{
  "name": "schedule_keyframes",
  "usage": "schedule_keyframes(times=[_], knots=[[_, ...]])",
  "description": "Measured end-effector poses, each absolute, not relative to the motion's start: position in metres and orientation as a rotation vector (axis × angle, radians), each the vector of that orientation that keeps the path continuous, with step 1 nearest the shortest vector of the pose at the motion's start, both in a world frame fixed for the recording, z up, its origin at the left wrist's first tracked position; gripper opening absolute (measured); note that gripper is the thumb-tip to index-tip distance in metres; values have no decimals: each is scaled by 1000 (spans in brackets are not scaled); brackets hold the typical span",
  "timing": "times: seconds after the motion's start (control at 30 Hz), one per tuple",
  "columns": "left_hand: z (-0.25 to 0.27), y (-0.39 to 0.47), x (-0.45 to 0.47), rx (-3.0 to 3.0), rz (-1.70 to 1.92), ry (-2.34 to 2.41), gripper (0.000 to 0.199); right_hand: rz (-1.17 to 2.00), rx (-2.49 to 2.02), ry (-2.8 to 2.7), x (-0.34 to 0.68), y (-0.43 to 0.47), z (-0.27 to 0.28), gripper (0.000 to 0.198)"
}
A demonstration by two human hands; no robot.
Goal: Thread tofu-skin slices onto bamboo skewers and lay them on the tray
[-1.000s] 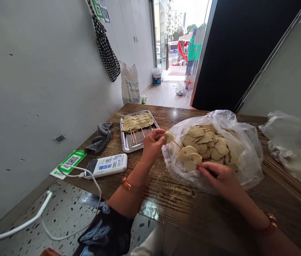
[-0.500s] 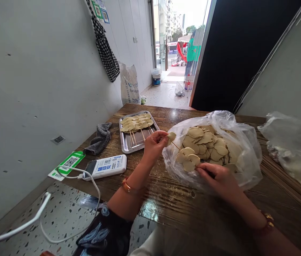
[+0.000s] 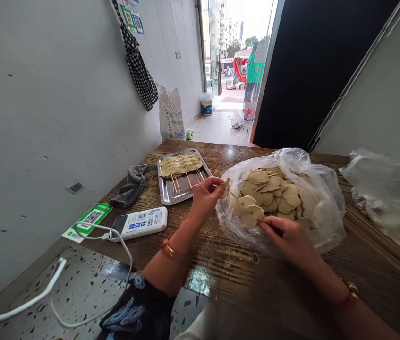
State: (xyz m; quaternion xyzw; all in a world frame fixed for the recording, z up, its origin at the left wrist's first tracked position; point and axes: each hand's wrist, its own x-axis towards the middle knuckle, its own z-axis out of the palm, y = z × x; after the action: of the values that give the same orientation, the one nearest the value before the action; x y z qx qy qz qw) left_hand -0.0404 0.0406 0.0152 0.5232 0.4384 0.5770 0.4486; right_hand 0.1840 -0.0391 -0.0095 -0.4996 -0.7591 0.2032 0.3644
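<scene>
A thin wooden skewer [image 3: 233, 194] runs slantwise between my hands, carrying pale, flat, rounded food slices. My left hand [image 3: 207, 194] pinches it at the upper left, where one slice [image 3: 225, 188] sits against the fingertips. Lower along the skewer, two slices [image 3: 251, 216] overlap. My right hand [image 3: 283, 233] is closed on the edge of the nearer one; its fingertips partly cover that spot. Just behind, an open clear plastic bag [image 3: 332, 208] holds a heap of similar slices [image 3: 274, 189]. Finished-looking skewers of slices [image 3: 180, 164] lie on a metal tray [image 3: 167, 196] to the left.
On the left of the table [image 3: 221, 255] lie a grey cloth [image 3: 131, 189], a white boxy device [image 3: 143, 224] with a cable, and a green QR card [image 3: 91, 218]. Bundled sticks [image 3: 380, 236] and another plastic bag [image 3: 391, 198] lie at right. A person [image 3: 254, 66] stands outside the doorway.
The slice at my left fingertips has turned from facing the camera to more edge-on. Both hands keep nearly the same places; the whole view has shifted slightly.
</scene>
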Motion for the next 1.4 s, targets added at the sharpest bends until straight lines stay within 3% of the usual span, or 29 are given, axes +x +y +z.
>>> schedule_keyframes(times=[0.8, 1.4], knots=[[21, 39, -41, 846, 1337, 814, 37, 433, -1225, -1924, 185, -39, -18, 20], [20, 36, -35, 1199, 1376, 976, 28, 521, -1277, -1888, 181, -37, -20, 23]])
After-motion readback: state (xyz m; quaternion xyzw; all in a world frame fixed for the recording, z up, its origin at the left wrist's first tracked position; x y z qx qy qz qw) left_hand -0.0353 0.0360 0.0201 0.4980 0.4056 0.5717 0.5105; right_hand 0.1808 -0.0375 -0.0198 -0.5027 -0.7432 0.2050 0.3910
